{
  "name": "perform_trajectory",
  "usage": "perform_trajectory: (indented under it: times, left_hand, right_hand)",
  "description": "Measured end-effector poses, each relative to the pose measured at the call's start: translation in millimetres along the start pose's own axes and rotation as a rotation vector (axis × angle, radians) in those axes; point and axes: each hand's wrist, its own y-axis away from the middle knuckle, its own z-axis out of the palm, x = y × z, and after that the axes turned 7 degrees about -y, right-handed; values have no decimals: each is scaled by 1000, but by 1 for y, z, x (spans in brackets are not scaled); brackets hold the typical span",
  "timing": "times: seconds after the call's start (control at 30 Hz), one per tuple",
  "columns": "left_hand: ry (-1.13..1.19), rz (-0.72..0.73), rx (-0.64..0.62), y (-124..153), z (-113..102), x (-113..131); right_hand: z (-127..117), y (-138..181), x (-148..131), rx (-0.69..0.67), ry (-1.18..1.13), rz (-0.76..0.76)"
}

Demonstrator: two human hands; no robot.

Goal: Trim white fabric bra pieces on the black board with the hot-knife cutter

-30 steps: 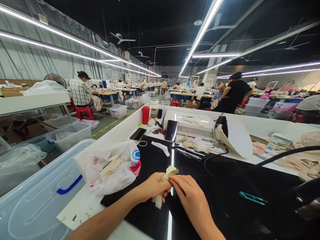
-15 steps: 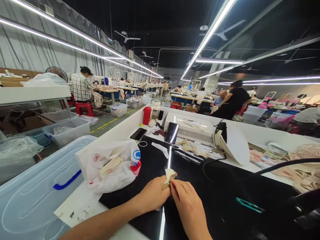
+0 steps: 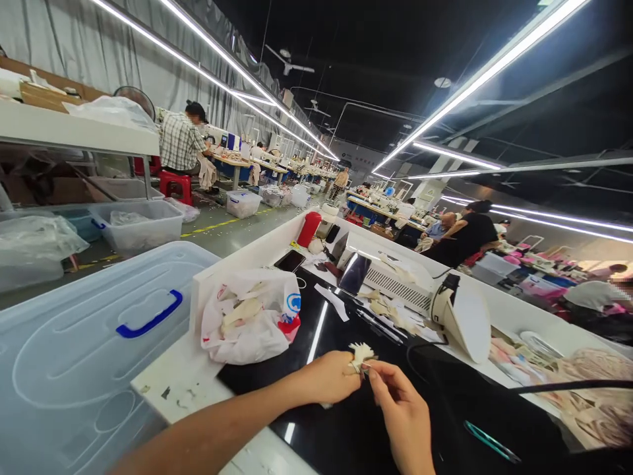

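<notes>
My left hand [image 3: 335,379] is closed around a small bundle of cream fabric pieces [image 3: 362,352], whose fringed ends fan out above the fingers. Thin pale strands appear to circle the bundle near its base. My right hand [image 3: 404,410] touches the bundle's right side with thumb and forefinger pinched together; what lies between those fingertips is too small to make out. Both hands are over the black table top [image 3: 316,432]. To their left, a white plastic bag [image 3: 217,336] holds cream scraps. Teal thread snips [image 3: 490,441] lie at the right.
A lidded clear bin [image 3: 64,356] with a blue handle stands at the left. Beyond the hands are pens [image 3: 380,328], a phone [image 3: 355,274], fabric scraps [image 3: 390,310], a white lamp [image 3: 467,316] and a red container [image 3: 309,229]. A black cable crosses the right side. Co-workers sit farther off.
The view has tilted and swung left, so the hands appear farther right. My right fingers have shifted from flat against the bundle to a raised pinch at its side. The bundle's ends look more spread.
</notes>
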Motion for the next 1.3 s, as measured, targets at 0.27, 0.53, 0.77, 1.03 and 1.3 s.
perform_trajectory:
  times: [0.27,0.53,0.77,1.03,1.3]
  left_hand:
    - [-10,12,-25,-7,3,-11]
    - [-7,29,-63,-6,-1,-7]
    - [121,43,-190,-8,-3,-7]
    - [464,-51,-552,-9,-17,0]
    - [1006,-199,-690,-9,-26,-7]
  right_hand:
    - [4,-7,0,-96,-162,126]
    - [5,-11,9,-16,-288,154]
    - [1,-15,10,42,-443,237]
    - [-6,-18,3,-18,-661,469]
    - [-4,-16,-1,-161,-853,596]
